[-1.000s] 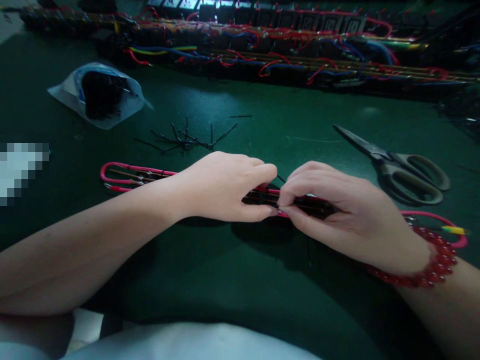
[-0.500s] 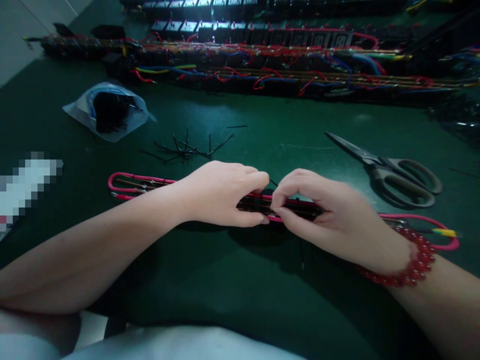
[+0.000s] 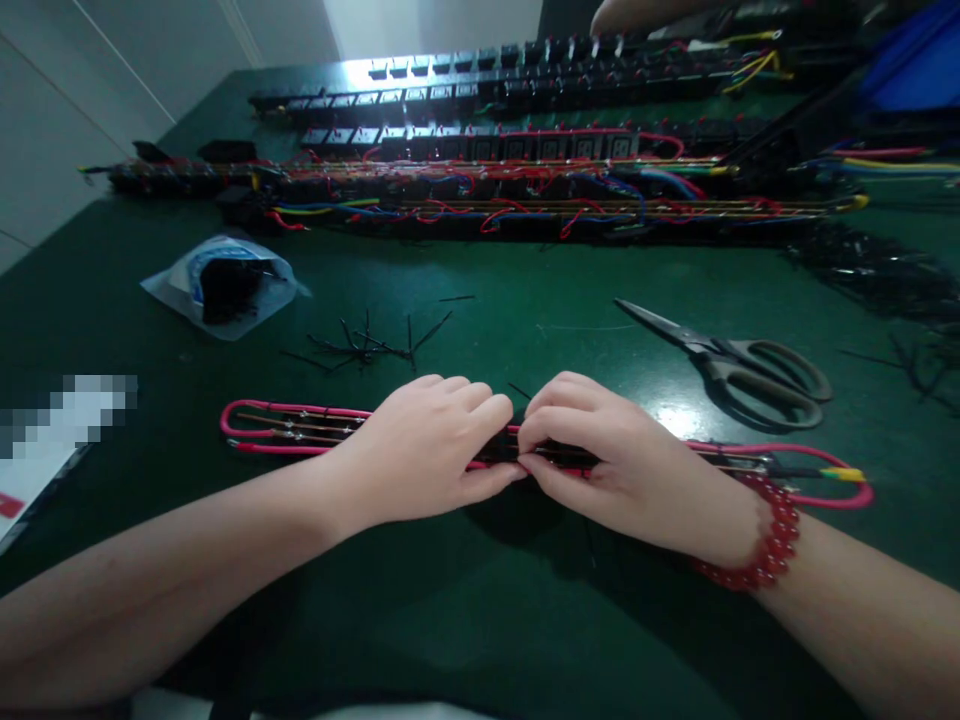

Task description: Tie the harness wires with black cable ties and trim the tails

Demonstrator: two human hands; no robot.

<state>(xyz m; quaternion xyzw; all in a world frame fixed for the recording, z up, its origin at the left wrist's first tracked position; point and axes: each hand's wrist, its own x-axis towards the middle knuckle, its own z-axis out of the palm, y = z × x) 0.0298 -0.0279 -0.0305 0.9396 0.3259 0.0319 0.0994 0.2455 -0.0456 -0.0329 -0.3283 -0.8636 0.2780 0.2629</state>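
A long, narrow bundle of red cable point(image 3: 277, 449) and brass-coloured strips lies across the green table, bound by black ties in places. My left hand point(image 3: 431, 440) is wrapped over its middle from above, fingers closed on it. Right beside it, my right hand point(image 3: 600, 460), with a red bead bracelet at the wrist, pinches at the bundle with thumb and forefinger. A thin black cable tie point(image 3: 519, 391) sticks up at these fingertips; the fingers hide most of it. The bundle's right end shows a yellow-sleeved wire point(image 3: 841, 475).
Scissors point(image 3: 720, 365) lie beyond my right hand. Loose black cable ties point(image 3: 367, 345) and an open plastic bag point(image 3: 169, 290) of black pieces lie beyond my left. Long wired socket strips point(image 3: 480, 180) span the back. Another person's hand point(image 3: 637, 14) shows at the top right.
The view has tipped upward, so the table things sit lower in the picture. My hands stay on the bundle, their fingertips slightly closer together. Another person's hand has come into view.
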